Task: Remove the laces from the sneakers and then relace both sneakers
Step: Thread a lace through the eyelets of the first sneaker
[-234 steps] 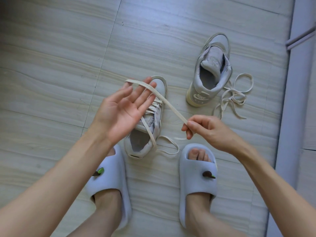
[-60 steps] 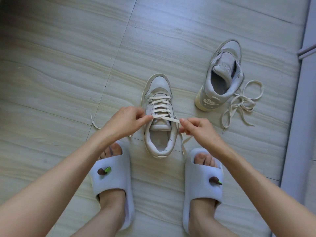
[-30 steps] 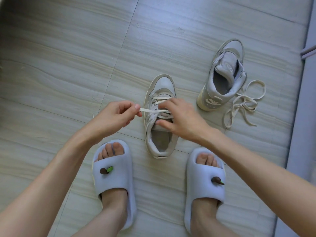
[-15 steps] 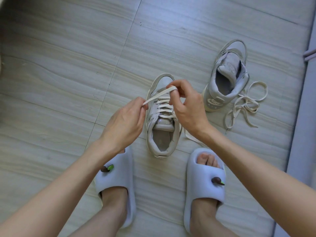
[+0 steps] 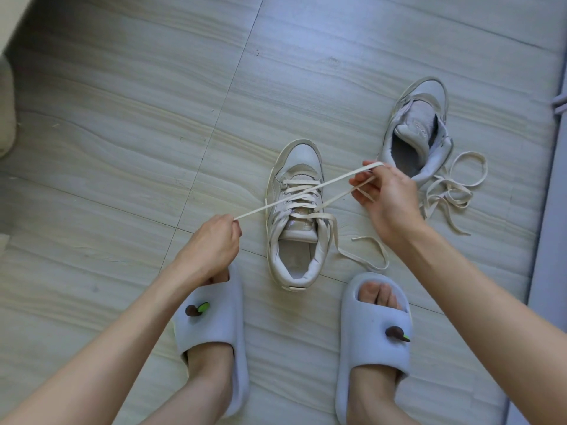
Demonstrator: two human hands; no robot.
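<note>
Sneaker [image 5: 294, 216] on floor [image 5: 122, 148] between slippers, long axis near-to-far, toe far, opening near | lace [image 5: 306, 191] pulled taut leftward-near to rightward-far above eyelets, likely to take up slack | left hand [image 5: 211, 243] pinching lace end | right hand [image 5: 386, 197] gripping lace | second sneaker [image 5: 417, 130] far right, unlaced, loose lace [image 5: 454, 191] beside it

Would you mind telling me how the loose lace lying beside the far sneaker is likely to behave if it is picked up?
The loose lace lies in slack tangled loops, so it is probably floppy and will dangle. Its overlapping loops may snag or knot as it lifts. It is thin and flat, so likely very light; the far sneaker should not move unless the lace catches on it.
</note>
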